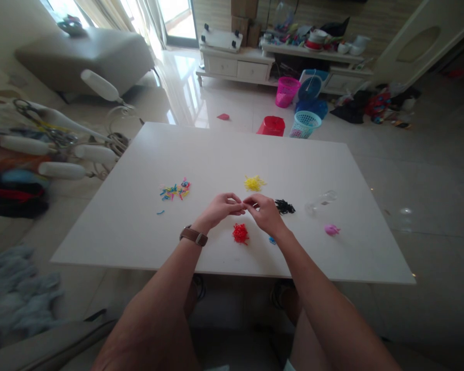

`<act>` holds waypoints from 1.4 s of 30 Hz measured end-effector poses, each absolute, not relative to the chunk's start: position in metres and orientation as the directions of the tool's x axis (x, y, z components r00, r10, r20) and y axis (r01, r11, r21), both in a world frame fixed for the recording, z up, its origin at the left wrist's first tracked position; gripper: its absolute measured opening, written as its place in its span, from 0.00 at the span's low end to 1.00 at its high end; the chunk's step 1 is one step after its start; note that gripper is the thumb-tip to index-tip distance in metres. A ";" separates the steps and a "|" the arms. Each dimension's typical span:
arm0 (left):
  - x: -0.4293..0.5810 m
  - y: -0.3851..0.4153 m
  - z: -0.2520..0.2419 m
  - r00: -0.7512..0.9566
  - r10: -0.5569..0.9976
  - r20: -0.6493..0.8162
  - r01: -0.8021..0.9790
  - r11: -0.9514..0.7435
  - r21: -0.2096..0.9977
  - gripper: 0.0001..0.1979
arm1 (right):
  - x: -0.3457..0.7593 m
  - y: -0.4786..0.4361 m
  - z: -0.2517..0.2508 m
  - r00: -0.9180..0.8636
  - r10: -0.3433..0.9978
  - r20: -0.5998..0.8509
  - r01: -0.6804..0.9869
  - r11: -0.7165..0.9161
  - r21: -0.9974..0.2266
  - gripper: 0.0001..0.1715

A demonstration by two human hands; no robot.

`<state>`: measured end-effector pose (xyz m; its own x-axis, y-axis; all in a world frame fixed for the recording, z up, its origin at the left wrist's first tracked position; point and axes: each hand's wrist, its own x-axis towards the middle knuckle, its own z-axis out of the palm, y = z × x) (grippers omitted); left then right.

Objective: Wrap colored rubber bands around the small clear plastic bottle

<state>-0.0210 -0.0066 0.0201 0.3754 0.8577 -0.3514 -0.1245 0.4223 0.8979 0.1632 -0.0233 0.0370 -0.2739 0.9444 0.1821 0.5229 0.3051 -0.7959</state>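
The left hand (225, 207) and the right hand (266, 210) are held over the counter (201, 154), their fingers (236, 208) brought together at the tips; whether a small piece is gripped there cannot be told. Red pieces (239, 234) are heaped on the near side of the hands, yellow pieces (254, 183) beyond them, and black pieces (285, 207) just beside the right hand. Mixed pieces (177, 190) are scattered at the left, while a clear bottle (325, 198) and pink pieces (331, 230) are placed at the right.
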 end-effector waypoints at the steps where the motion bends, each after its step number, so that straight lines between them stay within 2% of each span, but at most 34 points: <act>1: -0.021 -0.007 0.021 0.381 0.856 -0.348 -0.119 0.419 0.900 0.21 | 0.163 -0.023 0.038 -0.267 0.950 0.161 0.514 0.282 -0.810 0.06; 4: -0.023 -0.007 0.023 0.395 0.852 -0.342 -0.097 0.409 0.907 0.19 | 0.164 -0.022 0.040 -0.225 0.968 0.113 0.512 0.216 -0.832 0.05; 6: -0.028 -0.004 0.024 0.344 0.870 -0.352 -0.031 0.386 0.922 0.15 | 0.165 -0.021 0.041 -0.163 0.979 0.119 0.535 0.189 -0.823 0.04; 8: -0.037 0.000 0.024 0.188 0.920 -0.344 0.145 0.321 0.936 0.10 | 0.167 -0.020 0.041 -0.094 0.986 0.135 0.556 0.164 -0.815 0.03; 10: -0.048 0.005 0.021 -0.003 0.964 -0.267 0.382 0.248 0.890 0.05 | 0.169 -0.019 0.040 -0.065 0.989 0.136 0.567 0.149 -0.810 0.03; 13: -0.060 0.009 0.014 -0.115 0.979 -0.170 0.572 0.205 0.794 0.02 | 0.171 -0.019 0.038 -0.085 0.986 0.143 0.597 0.166 -0.785 0.03; 20: -0.061 0.009 0.000 -0.111 0.981 -0.161 0.644 0.194 0.740 0.05 | 0.174 -0.020 0.037 -0.166 0.970 0.178 0.642 0.243 -0.728 0.05; 31: -0.068 0.010 -0.002 -0.150 0.976 -0.156 0.695 0.216 0.685 0.12 | 0.180 -0.020 0.037 -0.174 0.970 0.168 0.660 0.242 -0.712 0.06; 38: -0.069 0.012 0.006 -0.152 0.979 -0.138 0.666 0.205 0.717 0.13 | 0.188 -0.013 0.021 -0.125 0.984 0.129 0.682 0.180 -0.709 0.07; 42: -0.066 0.009 0.013 -0.136 0.979 -0.154 0.649 0.206 0.732 0.13 | 0.191 0.001 0.004 -0.005 0.996 0.088 0.653 0.070 -0.754 0.07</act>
<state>-0.0657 0.0091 0.0128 -0.1364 0.9785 -0.1545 0.6490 0.2061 0.7324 0.1911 0.0007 0.0045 -0.0054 0.9961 0.0880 0.6528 0.0702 -0.7543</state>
